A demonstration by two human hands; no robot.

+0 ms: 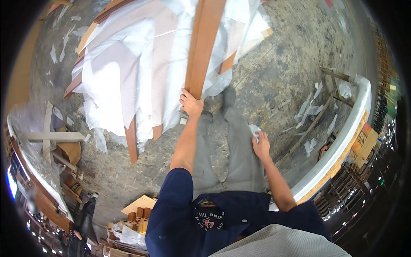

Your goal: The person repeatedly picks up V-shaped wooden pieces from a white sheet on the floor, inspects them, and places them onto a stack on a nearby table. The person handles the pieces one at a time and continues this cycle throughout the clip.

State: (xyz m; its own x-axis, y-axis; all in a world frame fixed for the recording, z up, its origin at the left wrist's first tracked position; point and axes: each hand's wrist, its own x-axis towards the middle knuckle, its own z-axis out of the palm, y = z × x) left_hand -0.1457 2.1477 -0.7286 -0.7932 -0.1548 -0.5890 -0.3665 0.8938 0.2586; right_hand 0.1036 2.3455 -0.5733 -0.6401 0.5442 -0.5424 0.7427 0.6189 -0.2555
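My left hand (191, 104) is closed around the near end of a long reddish-brown wooden board (203, 47), which runs away from me toward the top of the view. Beneath and beside that board, white wrapping sheets (111, 92) lie between more brown boards on the floor; one bare board end (132, 139) juts toward me. By my right thigh, my right hand (261, 147) has its fingers curled on a small crumpled white piece (254, 129), a cloth or a scrap of wrapping; I cannot tell which.
Scraps of white wrapping (314, 109) litter the stained concrete floor (274, 81). A plastic-covered workbench edge (361, 111) curves along the right. To the left stand a wooden cross-shaped frame (53, 136) and another plastic-draped bench (40, 180). Stacked wood pieces (139, 218) lie at lower left.
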